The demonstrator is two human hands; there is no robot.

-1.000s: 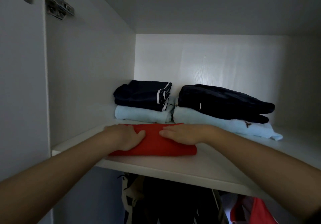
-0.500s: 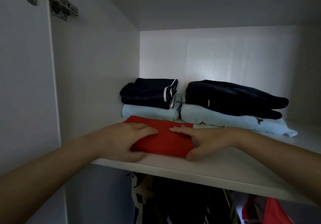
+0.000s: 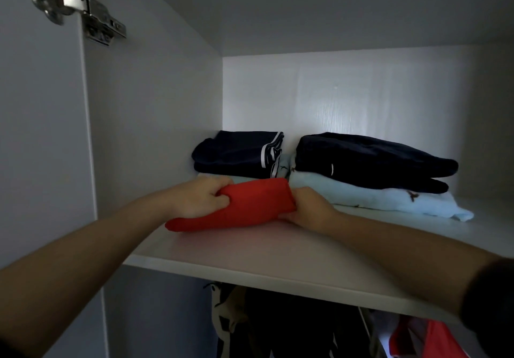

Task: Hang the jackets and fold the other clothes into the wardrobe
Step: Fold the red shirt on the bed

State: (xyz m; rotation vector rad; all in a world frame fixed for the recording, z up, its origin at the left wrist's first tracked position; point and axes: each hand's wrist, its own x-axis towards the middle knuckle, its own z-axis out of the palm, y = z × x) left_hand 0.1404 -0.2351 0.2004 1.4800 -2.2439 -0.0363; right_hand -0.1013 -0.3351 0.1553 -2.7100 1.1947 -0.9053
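A folded red garment (image 3: pixel 244 207) is tilted up off the white wardrobe shelf (image 3: pixel 278 254), its far edge raised in front of the clothes stacks. My left hand (image 3: pixel 200 199) grips its left side and my right hand (image 3: pixel 308 204) grips its right end. Behind it sit two stacks: on the left a dark garment with white stripes (image 3: pixel 239 154) on a light blue one, mostly hidden by the red garment; on the right a dark folded garment (image 3: pixel 370 163) on a light blue garment (image 3: pixel 389 199).
The wardrobe's left side wall (image 3: pixel 153 135) and open door with a metal hinge (image 3: pixel 83 15) are close on the left. Hanging clothes (image 3: pixel 278 327) show below the shelf, with a red and white item (image 3: pixel 425 341) at the lower right. Bare shelf lies to the right.
Both hands went from pressing flat on the red garment to gripping its ends, and they have lifted and pushed it back towards the left stack.
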